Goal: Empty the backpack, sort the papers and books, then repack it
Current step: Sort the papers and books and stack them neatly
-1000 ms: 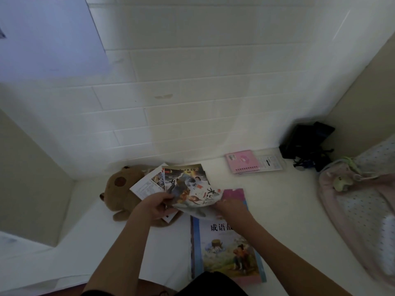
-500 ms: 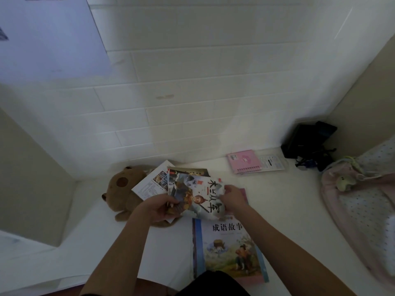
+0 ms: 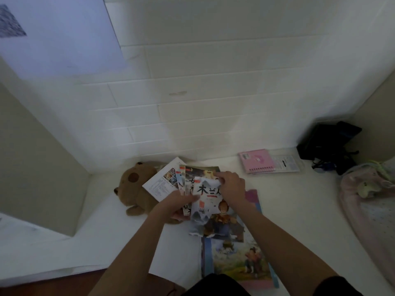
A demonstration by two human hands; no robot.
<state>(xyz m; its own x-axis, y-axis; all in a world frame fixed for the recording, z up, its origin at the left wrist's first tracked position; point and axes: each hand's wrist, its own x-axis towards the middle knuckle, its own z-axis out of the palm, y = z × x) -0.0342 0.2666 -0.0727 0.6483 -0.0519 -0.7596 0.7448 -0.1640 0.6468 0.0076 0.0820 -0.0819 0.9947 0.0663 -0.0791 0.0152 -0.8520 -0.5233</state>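
**Sorting the booklets, one cover at a time**

The white surface [image 3: 288, 210] is carrying everything, and the pink dotted backpack [image 3: 372, 212] is lying slumped well off to the right of the hands, apparently emptied. Under the right forearm a large illustrated book [image 3: 239, 259] is lying flat. A brown teddy bear [image 3: 133, 189] is sitting just left of the hands, and a pink spiral notebook [image 3: 257, 160] is resting beyond them, near the wall.

The left hand [image 3: 178, 205] is gripping a fanned bundle of thin booklets [image 3: 171, 180] from below, fingers closed around it. The right hand [image 3: 232, 188] is pinching the top edge of the front booklet [image 3: 208, 207]. A second ago that cover was tilted and half hidden; now it is hanging upright, drawn down over the big book. To my eye, sorting is well under way and repacking is yet to begin.
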